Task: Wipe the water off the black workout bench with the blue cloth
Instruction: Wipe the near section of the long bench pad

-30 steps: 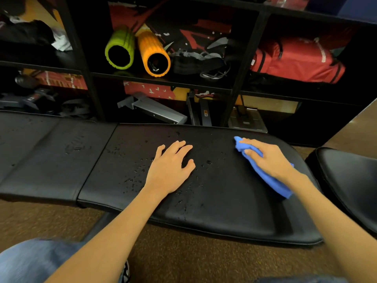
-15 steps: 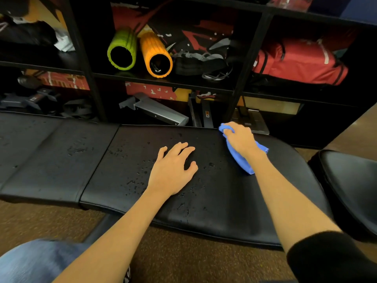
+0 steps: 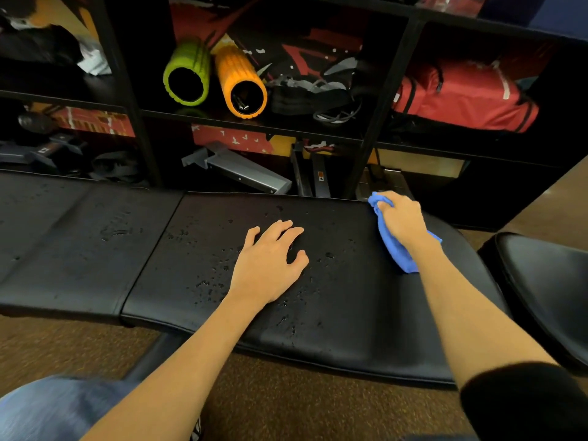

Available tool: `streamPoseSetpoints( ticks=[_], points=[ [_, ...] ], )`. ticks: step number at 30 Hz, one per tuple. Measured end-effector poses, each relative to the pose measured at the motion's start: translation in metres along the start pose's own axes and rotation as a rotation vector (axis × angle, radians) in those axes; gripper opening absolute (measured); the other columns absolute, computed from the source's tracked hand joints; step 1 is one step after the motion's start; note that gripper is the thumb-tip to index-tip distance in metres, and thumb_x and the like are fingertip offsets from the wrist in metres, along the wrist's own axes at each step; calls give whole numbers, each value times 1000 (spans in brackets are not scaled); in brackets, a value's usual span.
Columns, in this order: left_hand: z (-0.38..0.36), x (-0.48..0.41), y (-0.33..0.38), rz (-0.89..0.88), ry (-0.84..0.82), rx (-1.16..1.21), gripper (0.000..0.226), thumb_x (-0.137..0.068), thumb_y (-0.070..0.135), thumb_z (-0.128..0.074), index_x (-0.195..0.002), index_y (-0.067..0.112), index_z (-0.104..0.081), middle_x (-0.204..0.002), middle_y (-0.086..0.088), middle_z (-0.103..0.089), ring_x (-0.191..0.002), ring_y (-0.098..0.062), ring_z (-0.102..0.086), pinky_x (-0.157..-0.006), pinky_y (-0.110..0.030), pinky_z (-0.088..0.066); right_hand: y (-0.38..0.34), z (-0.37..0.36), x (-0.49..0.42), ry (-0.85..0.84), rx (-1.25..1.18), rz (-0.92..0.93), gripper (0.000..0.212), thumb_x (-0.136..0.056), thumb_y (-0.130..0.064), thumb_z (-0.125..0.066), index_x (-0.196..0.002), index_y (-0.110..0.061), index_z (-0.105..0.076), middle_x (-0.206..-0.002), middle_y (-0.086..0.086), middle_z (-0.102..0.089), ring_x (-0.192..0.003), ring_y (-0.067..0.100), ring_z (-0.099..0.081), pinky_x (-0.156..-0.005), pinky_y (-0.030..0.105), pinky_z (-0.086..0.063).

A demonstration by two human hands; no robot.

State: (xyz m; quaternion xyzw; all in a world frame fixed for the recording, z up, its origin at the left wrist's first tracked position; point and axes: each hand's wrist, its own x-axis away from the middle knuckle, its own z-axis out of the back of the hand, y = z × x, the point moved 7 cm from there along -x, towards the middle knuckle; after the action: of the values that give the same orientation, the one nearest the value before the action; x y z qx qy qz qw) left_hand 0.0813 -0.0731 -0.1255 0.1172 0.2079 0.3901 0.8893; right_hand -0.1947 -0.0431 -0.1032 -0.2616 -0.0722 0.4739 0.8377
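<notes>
We grip blue cloth [image 3: 394, 246] w/ right hand [image 3: 401, 219] at bench [image 3: 350, 332] far edge; droplets [image 3: 219, 275] lie leftward, round flat left hand [image 3: 270, 262].

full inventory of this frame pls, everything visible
workout bench: 1, black, across the middle, two pads
water drops: many, clear, on both pads
blue cloth: 1, blue, far edge of the right pad
shelf unit: 1, black, behind the bench
green foam roller: 1, green, upper shelf
orange foam roller: 1, orange, beside the green one
straps: a tangle, black and grey, right of the rollers
red bag: 1, red, upper shelf, right bay
metal bracket: 1, grey, lower shelf
padded seat: 1, black, right of the bench
carpet: brown, under the bench
left hand: rests on the right pad among the drops
right hand: grips the blue cloth
</notes>
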Motion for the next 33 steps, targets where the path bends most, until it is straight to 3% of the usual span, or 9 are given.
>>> streamPoseSetpoints(
  ticks=[5,12,15,20,25,30,33],
  points=[
    [1,-2,0,-2,-9,3,49,-94,47,-38,-140,32,-40,-148,12,-35,-137,-5,-29,-118,-35,-10,-43,-34,-7,-102,-18,94,32,-97,-16,-42,-124,-14,-59,-122,12,-63,-111,29,-57,-90,36,-45],
    [2,-1,0,0,-4,18,48,-94,46,-40,-140,32,-41,-148,12,-35,-137,-5,-30,-118,-35,-9,-45,-19,45,-255,-84,232,32,-97,-15,-48,-127,-16,-58,-132,-1,-58,-121,16,-50,-97,21,-33],
    [2,-1,0,9,-4,35,48,-93,46,-40,-139,32,-42,-148,12,-35,-137,-5,-30,-118,-35,-9,-18,2,46,-210,-77,207,31,-96,-15,-49,-123,-22,-61,-131,-8,-58,-122,10,-49,-98,19,-31],
    [1,1,-2,11,-9,14,48,-93,46,-40,-139,32,-42,-148,12,-35,-136,-5,-30,-119,-36,-10,-9,2,9,-66,-29,78,31,-95,-8,-42,-115,-15,-63,-122,4,-63,-110,19,-55,-87,20,-35],
    [1,0,0,10,-20,12,48,-93,46,-40,-139,33,-41,-148,12,-35,-136,-5,-31,-118,-35,-10,-37,-28,-7,-129,-23,111,29,-97,-11,-40,-118,-12,-60,-123,9,-61,-112,27,-54,-90,30,-39],
    [3,0,-2,20,-24,23,47,-93,46,-40,-139,34,-41,-148,13,-34,-136,-5,-30,-119,-35,-10,-55,-32,39,-209,-139,207,29,-97,-13,-45,-122,-17,-59,-124,-4,-58,-116,15,-51,-93,21,-34],
    [1,0,-2,17,-21,20,47,-93,47,-40,-139,34,-41,-148,13,-35,-136,-5,-31,-118,-35,-10,-45,-21,78,-249,-151,275,34,-96,-13,-49,-130,-19,-56,-133,-10,-53,-126,4,-43,-98,8,-26]
  ],
)
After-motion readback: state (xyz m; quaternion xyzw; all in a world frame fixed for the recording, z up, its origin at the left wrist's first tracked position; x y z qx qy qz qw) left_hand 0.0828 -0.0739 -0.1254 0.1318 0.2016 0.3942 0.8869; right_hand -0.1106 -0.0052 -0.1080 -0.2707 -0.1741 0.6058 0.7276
